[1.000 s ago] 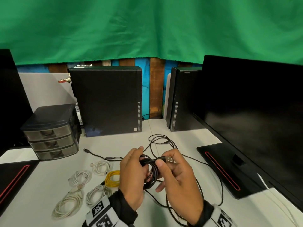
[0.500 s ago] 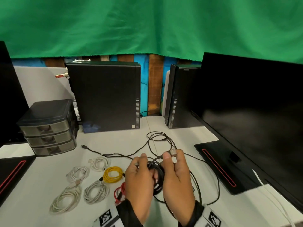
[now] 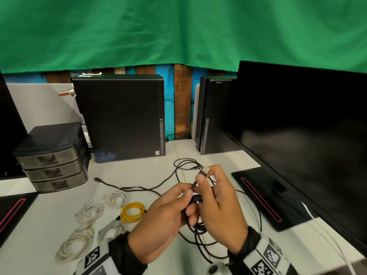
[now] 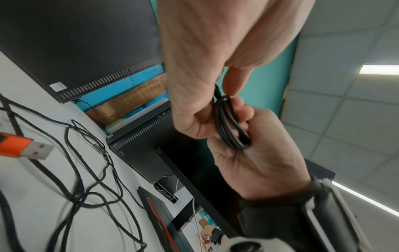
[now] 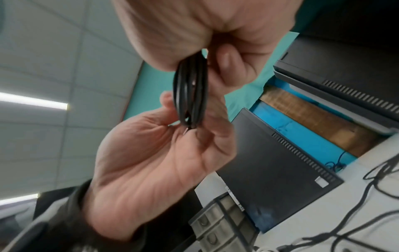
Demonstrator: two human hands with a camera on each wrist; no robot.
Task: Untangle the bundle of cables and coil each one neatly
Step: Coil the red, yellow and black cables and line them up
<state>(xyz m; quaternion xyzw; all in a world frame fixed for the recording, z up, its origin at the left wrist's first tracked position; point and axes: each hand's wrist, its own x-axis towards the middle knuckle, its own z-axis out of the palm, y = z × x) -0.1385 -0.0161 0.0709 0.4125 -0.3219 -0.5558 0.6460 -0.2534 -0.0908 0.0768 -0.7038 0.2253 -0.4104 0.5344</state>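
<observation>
Both hands hold a black cable coil point(image 3: 195, 207) above the white table point(image 3: 59, 203). My left hand point(image 3: 185, 197) grips the coil's loops point(image 4: 228, 122) from the left. My right hand point(image 3: 202, 176) pinches the cable's silver USB plug point(image 3: 206, 170) between thumb and forefinger, while its lower fingers curl round the loops point(image 5: 191, 95). Loose black cable point(image 3: 184, 162) trails over the table behind and below the hands. Several white coils point(image 3: 116, 198) and a yellow coil point(image 3: 133, 211) lie at the front left. An orange USB plug point(image 4: 21, 147) lies close by in the left wrist view.
Two black computer towers point(image 3: 123, 116) point(image 3: 214, 114) stand at the back. A large monitor point(image 3: 301, 139) with its base point(image 3: 264, 191) fills the right. A dark drawer unit point(image 3: 51, 155) sits at the left, beside another black base point(image 3: 12, 211). A white cable point(image 3: 325, 241) runs along the right front.
My right hand has lifted the USB plug up and to the right, away from the coil. The left hand stays on the loops, and the coil hangs lower between the hands.
</observation>
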